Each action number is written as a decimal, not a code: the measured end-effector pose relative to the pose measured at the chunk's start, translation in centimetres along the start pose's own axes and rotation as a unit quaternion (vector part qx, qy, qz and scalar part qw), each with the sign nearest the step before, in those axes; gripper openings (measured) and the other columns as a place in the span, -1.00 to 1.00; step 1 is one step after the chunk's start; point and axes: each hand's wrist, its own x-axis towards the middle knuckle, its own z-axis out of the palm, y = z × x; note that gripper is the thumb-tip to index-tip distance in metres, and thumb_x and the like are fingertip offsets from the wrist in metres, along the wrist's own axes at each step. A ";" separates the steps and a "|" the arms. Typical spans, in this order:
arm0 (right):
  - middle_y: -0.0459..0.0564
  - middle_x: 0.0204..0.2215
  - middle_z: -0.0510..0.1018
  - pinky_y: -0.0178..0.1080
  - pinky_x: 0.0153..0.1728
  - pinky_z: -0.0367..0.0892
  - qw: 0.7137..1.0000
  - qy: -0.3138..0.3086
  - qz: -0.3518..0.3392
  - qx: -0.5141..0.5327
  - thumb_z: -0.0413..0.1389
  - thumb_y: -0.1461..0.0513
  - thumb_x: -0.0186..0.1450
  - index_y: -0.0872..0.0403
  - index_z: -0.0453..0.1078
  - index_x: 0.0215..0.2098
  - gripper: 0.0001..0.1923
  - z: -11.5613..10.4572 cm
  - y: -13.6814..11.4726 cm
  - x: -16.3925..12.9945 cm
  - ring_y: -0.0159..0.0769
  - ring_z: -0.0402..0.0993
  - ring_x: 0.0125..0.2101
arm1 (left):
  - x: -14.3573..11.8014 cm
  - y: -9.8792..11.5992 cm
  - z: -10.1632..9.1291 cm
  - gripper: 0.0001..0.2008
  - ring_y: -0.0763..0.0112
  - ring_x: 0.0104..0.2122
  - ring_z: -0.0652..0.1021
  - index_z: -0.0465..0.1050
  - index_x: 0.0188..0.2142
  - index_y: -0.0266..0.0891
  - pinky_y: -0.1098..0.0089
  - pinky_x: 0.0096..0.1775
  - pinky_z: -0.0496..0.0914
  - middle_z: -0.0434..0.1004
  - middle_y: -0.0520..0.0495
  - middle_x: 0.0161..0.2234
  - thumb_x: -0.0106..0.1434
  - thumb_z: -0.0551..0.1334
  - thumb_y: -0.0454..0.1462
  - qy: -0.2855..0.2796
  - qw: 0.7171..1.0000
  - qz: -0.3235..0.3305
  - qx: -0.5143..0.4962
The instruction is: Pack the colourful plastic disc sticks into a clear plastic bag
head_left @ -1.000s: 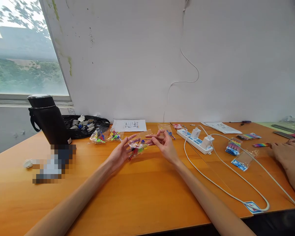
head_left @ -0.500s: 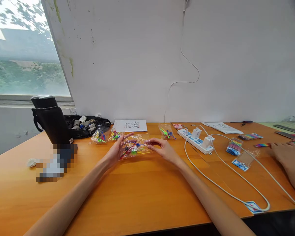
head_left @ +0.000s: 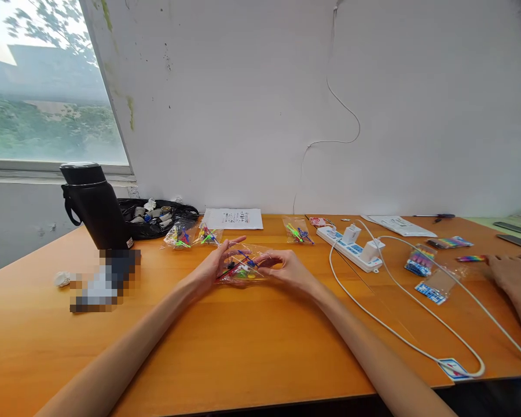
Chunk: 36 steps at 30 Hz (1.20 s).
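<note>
Clear bag [head_left: 243, 267] of coloured pieces now lower, hands closer together around it.

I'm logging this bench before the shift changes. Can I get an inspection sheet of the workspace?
Surface: orange wooden table.
Job's things: clear bag of coloured pieces, held between left hand and right hand.
Clutter: black flask, black pouch, paper sheet, more small bags.
Grip: both hands closed on the bag.
Cables: power strip, white cable.
Surroundings: window, white wall, another person's hand.
</note>
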 end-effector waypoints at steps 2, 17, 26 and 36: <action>0.00 -0.24 0.65 -0.16 -0.14 0.45 1.000 -0.006 0.018 0.013 0.24 0.05 0.25 0.05 0.56 -0.11 -0.67 0.1 -0.1 -0.1 -0.21 0.57 -0.25 | -0.1 0.1 0.1 -0.45 0.09 -0.08 0.59 0.26 0.26 0.10 0.18 -0.22 0.54 0.42 -0.16 0.18 0.30 0.17 0.06 -0.011 1.000 -0.009 -0.013; -0.02 -0.21 0.64 -0.22 -0.22 0.42 0.998 -0.041 0.042 0.022 0.25 0.07 0.22 0.09 0.54 -0.08 -0.64 0.0 0.1 0.0 -0.22 0.54 -0.25 | 0.1 -0.3 0.4 -0.42 0.08 -0.07 0.58 0.25 0.27 0.12 0.14 -0.10 0.49 0.45 -0.15 0.15 0.29 0.17 0.08 0.016 1.000 -0.002 0.007; 0.05 -0.05 0.59 -0.13 -0.17 0.51 0.981 -0.025 0.096 0.169 0.25 0.00 0.21 0.07 0.48 0.03 -0.50 0.6 -0.1 0.1 -0.15 0.57 -0.18 | 0.2 0.0 0.4 -0.47 0.19 -0.05 0.56 0.31 0.23 0.14 0.30 -0.15 0.49 0.40 -0.10 0.18 0.28 0.21 0.03 0.048 0.999 0.008 0.001; 0.09 0.01 0.56 -0.17 -0.07 0.45 0.980 0.038 0.085 0.179 0.29 0.02 0.18 0.07 0.46 0.03 -0.49 1.1 0.9 0.7 -0.12 0.52 -0.05 | 0.2 0.0 0.3 -0.50 0.27 0.06 0.50 0.29 0.23 0.15 0.34 0.03 0.41 0.39 -0.02 0.19 0.32 0.16 0.05 0.045 0.998 0.017 0.029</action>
